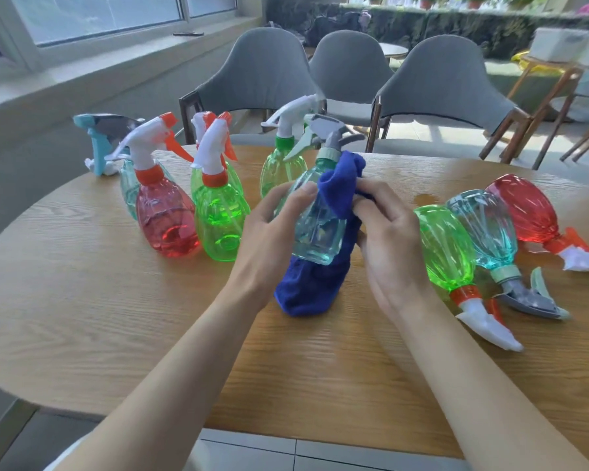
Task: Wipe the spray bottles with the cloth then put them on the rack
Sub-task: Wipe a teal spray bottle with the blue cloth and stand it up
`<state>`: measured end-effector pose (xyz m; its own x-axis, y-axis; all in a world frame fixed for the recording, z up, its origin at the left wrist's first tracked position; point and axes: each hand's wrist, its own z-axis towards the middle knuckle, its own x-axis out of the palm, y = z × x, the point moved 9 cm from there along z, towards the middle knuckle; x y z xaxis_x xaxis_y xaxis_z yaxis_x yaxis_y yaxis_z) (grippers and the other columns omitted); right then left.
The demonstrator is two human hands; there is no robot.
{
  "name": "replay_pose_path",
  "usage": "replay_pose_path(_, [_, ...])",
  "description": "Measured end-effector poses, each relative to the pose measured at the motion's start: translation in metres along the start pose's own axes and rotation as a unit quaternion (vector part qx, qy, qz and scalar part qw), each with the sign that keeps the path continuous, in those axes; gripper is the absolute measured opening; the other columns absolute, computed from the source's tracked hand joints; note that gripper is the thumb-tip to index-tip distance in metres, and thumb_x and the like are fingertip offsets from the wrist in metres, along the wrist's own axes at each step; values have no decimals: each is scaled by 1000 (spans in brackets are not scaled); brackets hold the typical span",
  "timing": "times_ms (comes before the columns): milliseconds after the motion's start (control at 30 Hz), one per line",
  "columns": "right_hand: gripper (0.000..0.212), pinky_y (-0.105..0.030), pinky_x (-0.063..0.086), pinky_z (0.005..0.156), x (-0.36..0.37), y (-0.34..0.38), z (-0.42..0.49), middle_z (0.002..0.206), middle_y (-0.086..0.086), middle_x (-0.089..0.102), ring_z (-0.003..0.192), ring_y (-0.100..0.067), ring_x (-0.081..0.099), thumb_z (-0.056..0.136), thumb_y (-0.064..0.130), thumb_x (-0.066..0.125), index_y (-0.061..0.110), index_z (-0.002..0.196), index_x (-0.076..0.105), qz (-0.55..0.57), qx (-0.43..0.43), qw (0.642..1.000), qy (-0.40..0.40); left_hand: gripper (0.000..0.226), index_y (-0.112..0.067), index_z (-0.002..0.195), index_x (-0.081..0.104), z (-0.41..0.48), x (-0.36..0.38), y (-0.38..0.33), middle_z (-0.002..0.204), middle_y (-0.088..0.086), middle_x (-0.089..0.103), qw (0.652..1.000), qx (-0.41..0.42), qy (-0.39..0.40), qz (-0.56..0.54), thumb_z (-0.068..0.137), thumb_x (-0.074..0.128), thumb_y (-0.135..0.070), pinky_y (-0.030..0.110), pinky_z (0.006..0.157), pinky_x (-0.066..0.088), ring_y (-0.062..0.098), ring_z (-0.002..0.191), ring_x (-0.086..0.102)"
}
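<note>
A pale blue spray bottle (pixel 317 229) with a grey trigger head is held tilted above the wooden table (pixel 82 300). My left hand (pixel 269 229) grips its left side. My right hand (pixel 388 239) holds a dark blue cloth (pixel 337 198) against the bottle's right side; the cloth wraps under the base and hangs down to the table. Several bottles stand upright at the back left: a red one (pixel 167 219), a green one (pixel 221 219), another green one (pixel 279 171) and a pale blue one (pixel 130 188). To the right lie a green bottle (pixel 446 246), a blue bottle (pixel 483 226) and a red bottle (pixel 521 209).
Three grey chairs (pixel 439 79) stand behind the table. A window sill (pixel 99 59) runs along the left wall. Wooden furniture legs (pixel 541 113) show at the far right. The table's near edge (pixel 320 436) lies just below my forearms. No rack is in view.
</note>
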<state>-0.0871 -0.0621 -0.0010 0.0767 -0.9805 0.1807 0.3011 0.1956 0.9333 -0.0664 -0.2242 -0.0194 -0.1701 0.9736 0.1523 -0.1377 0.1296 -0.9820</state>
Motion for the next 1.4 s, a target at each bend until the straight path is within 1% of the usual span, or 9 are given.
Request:
replay_pose_path(167, [35,-36,53,108,3,16,-4,133,2,73,127,-14,66,100,4,65,33,108,82,-50,-51,997,26,50,-24,126,73,1,-6,-4,121,8,76,1000,-7,-8,-13,88,76,-56,64,105,56,32,117,74])
replay_pose_path(300, [28,-51,56,105,-9,11,4,118,1,78,114,-21,72,104,12,63,32,111,81,-14,-24,1000,-9,31,-30,124,73,-3,-1,-11,110,2,80,998,39,11,57,96,75,-44,36,90,62,18,104,78])
replay_pose_path(400, [29,-44,55,107,-2,11,-2,123,1,75,117,-17,69,104,7,63,27,114,80,-55,-40,998,-8,29,-27,126,71,-3,-3,-8,109,3,80,997,49,-21,59,101,71,-42,40,87,63,18,101,78])
replay_pose_path(533, [39,-13,44,103,19,24,-15,127,1,64,121,5,60,95,-6,69,30,103,79,-130,-93,986,55,51,-19,134,64,1,-16,-9,113,-1,78,994,53,-92,33,98,62,-55,30,89,58,5,96,72])
replay_pose_path(767, [40,-5,37,94,19,26,-15,110,6,58,107,6,57,80,-10,67,29,75,72,-194,-101,974,67,49,-17,136,61,3,-14,-1,103,-9,73,994,-3,-106,-32,105,59,-55,41,101,58,4,94,71])
replay_pose_path(867, [36,-14,42,85,4,15,-8,94,0,59,88,-2,57,86,-9,61,25,75,60,-183,-65,981,1,86,-25,141,59,2,-7,5,131,-5,71,994,-27,-80,-73,77,75,-81,54,116,48,14,127,67])
replay_pose_path(1033, [25,-31,49,75,-9,-9,-4,80,4,64,77,-12,57,95,-7,54,16,91,61,-59,42,997,-41,84,-21,151,53,0,5,6,144,3,68,991,-19,-29,-132,83,78,-64,59,120,42,24,138,62])
replay_pose_path(1200, [24,-21,42,65,-2,10,-11,75,5,56,69,-9,49,93,-7,50,15,86,58,-103,-12,994,-24,69,-32,146,57,-2,-1,1,139,-16,67,999,0,-52,-12,90,66,-72,44,120,44,-4,129,61])
replay_pose_path(1400, [16,-40,49,82,-8,8,-7,86,5,65,81,-14,58,94,19,47,24,93,62,-85,19,995,-52,40,-21,142,55,-16,11,-21,125,-8,70,990,98,-12,97,105,68,-28,12,92,49,-5,109,68])
